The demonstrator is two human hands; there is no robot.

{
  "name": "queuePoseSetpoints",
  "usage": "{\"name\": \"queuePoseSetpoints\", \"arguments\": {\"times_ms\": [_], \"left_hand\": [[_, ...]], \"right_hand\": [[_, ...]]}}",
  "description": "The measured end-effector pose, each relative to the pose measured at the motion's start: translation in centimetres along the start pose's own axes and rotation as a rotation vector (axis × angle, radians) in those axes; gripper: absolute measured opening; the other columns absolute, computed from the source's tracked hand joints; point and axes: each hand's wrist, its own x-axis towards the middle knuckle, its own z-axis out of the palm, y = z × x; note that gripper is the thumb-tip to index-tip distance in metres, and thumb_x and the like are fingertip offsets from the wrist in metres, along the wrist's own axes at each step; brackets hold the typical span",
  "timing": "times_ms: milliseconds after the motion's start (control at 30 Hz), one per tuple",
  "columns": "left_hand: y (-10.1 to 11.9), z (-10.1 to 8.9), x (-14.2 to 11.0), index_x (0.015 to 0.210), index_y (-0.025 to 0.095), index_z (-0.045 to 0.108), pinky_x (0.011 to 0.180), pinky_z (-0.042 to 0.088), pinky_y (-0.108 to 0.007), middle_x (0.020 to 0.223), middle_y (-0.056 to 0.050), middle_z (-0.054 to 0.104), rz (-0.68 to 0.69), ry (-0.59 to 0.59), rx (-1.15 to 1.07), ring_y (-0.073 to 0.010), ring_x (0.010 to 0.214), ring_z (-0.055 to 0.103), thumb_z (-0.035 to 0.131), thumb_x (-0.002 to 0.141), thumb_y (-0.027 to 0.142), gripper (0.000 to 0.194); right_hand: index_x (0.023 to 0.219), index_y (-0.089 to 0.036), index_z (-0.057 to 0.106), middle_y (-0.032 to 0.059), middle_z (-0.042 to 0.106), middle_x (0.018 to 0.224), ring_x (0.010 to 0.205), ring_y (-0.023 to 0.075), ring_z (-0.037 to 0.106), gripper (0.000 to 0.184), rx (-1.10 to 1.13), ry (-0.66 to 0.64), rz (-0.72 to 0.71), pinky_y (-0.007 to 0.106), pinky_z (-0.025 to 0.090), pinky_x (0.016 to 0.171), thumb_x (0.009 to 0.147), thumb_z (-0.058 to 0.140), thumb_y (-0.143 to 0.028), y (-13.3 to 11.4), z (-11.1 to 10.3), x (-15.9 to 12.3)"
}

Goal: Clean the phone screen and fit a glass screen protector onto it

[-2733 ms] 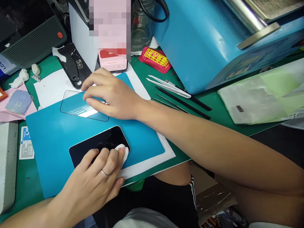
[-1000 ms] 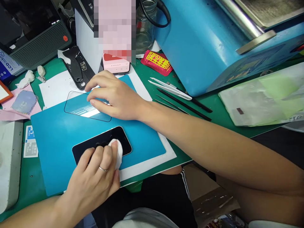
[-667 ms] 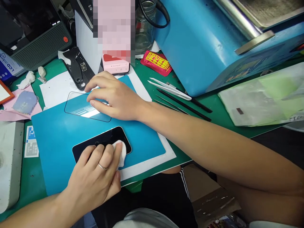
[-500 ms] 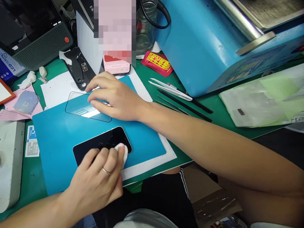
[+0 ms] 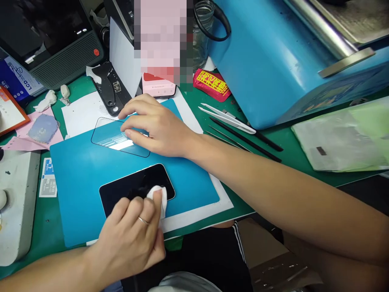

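A black phone [image 5: 133, 187] lies screen up on a blue mat [image 5: 82, 182]. My left hand [image 5: 133, 235], with a ring on one finger, presses a small white wipe [image 5: 158, 195] onto the phone's right end, fingers closed over it. Farther back on the mat lies a clear glass screen protector [image 5: 111, 136]. My right hand [image 5: 154, 123] rests on the protector's right end with fingers curled and fingertips touching it.
White paper lies under the mat on a green cutting mat [image 5: 267, 158]. Tweezers and black pry tools [image 5: 240, 127] lie to the right. A large blue machine [image 5: 288, 56] stands behind them. A propped phone [image 5: 158, 85], a black scraper [image 5: 106, 87] and a grey speaker [image 5: 60, 48] are at the back.
My left hand has rubbed the wipe back and forth over the phone's right end. My right hand has stayed on the protector. The view has shifted slightly.
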Motion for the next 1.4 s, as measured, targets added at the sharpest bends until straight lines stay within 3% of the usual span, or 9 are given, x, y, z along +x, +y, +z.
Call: {"name": "queuePoseSetpoints", "arguments": {"times_ms": [367, 467, 600, 733, 933, 1000, 1133, 1267, 1400], "left_hand": [[0.2, 0.1, 0.1, 0.131, -0.005, 0.079, 0.069, 0.042, -0.043, 0.084, -0.014, 0.073, -0.054, -0.028, 0.071, -0.0281, 0.077, 0.053, 0.051, 0.099, 0.024, 0.052], [0.2, 0.0, -0.1, 0.124, 0.004, 0.085, 0.072, 0.046, -0.043, 0.094, -0.016, 0.078, 0.015, 0.026, 0.011, -0.0288, 0.081, 0.055, 0.047, 0.101, 0.027, 0.05], [0.1, 0.0, -0.1, 0.126, -0.002, 0.081, 0.065, 0.044, -0.044, 0.087, -0.016, 0.075, -0.011, -0.04, 0.062, -0.0291, 0.076, 0.056, 0.054, 0.102, 0.031, 0.049], [0.0, 0.0, 0.3, 0.128, -0.006, 0.078, 0.063, 0.046, -0.042, 0.091, -0.017, 0.078, 0.067, 0.004, -0.03, -0.0278, 0.074, 0.059, 0.052, 0.105, 0.03, 0.05], [-5.1, -0.8, -0.3, 0.12, 0.007, 0.078, 0.065, 0.044, -0.037, 0.073, -0.004, 0.075, 0.141, -0.031, -0.169, -0.0203, 0.069, 0.065, 0.051, 0.115, 0.029, 0.035], [-7.8, -1.2, -1.3, 0.13, 0.013, 0.076, 0.071, 0.044, -0.036, 0.085, -0.004, 0.08, 0.079, -0.143, -0.103, -0.0194, 0.076, 0.068, 0.049, 0.117, 0.031, 0.034], [-11.5, -1.2, -3.3, 0.145, 0.023, 0.073, 0.071, 0.041, -0.035, 0.082, -0.003, 0.072, -0.072, -0.222, -0.175, -0.0194, 0.071, 0.064, 0.043, 0.118, 0.038, 0.043], [-11.7, -0.4, -3.6, 0.138, 0.023, 0.076, 0.074, 0.044, -0.035, 0.093, -0.007, 0.075, -0.099, -0.198, -0.142, -0.0217, 0.082, 0.067, 0.041, 0.118, 0.037, 0.043], [-10.7, -0.2, -3.1, 0.123, 0.021, 0.077, 0.071, 0.044, -0.035, 0.095, -0.006, 0.077, -0.079, -0.057, -0.112, -0.0217, 0.083, 0.068, 0.046, 0.115, 0.027, 0.033]], "right_hand": [[0.11, -0.026, 0.08, 0.0081, 0.076, 0.133, 0.133, 0.0324, 0.061, 0.032, 0.096, 0.072, -0.029, 0.064, 0.049, 0.119, 0.112, 0.047, -0.028, 0.4, 0.5, -0.3], [0.107, -0.028, 0.079, 0.0066, 0.077, 0.131, 0.133, 0.0314, 0.063, 0.032, 0.098, 0.09, -0.026, 0.062, 0.05, 0.117, 0.112, 0.048, -0.029, 0.4, 0.5, -0.4], [0.107, -0.029, 0.08, 0.0059, 0.078, 0.132, 0.134, 0.0312, 0.065, 0.031, 0.086, 0.084, -0.016, 0.062, 0.051, 0.118, 0.112, 0.049, -0.029, 0.3, 0.4, -0.3], [0.11, -0.028, 0.081, 0.0067, 0.078, 0.134, 0.136, 0.0313, 0.066, 0.032, 0.057, 0.059, -0.003, 0.061, 0.053, 0.12, 0.112, 0.049, -0.03, 0.2, 0.1, -0.4], [0.11, -0.033, 0.081, 0.0067, 0.079, 0.134, 0.133, 0.0324, 0.067, 0.029, 0.067, 0.086, 0.018, 0.059, 0.056, 0.12, 0.111, 0.052, -0.034, 0.4, -0.4, -0.8], [0.112, -0.035, 0.081, 0.0067, 0.079, 0.132, 0.134, 0.0332, 0.067, 0.028, 0.073, 0.102, 0.014, 0.059, 0.057, 0.119, 0.111, 0.054, -0.035, 0.4, -0.5, -1.0], [0.114, -0.034, 0.081, 0.0074, 0.081, 0.129, 0.133, 0.035, 0.067, 0.025, 0.072, 0.094, -0.018, 0.061, 0.058, 0.117, 0.11, 0.056, -0.037, 0.0, -0.5, -1.3], [0.112, -0.033, 0.081, 0.0069, 0.082, 0.126, 0.123, 0.0341, 0.072, 0.025, 0.083, 0.06, -0.063, 0.06, 0.061, 0.111, 0.11, 0.057, -0.035, -0.7, -0.5, -1.6], [0.117, -0.031, 0.081, 0.0067, 0.082, 0.124, 0.115, 0.0321, 0.076, 0.024, 0.066, 0.022, -0.126, 0.056, 0.062, 0.105, 0.112, 0.057, -0.034, -1.7, -0.9, -2.1]]}}
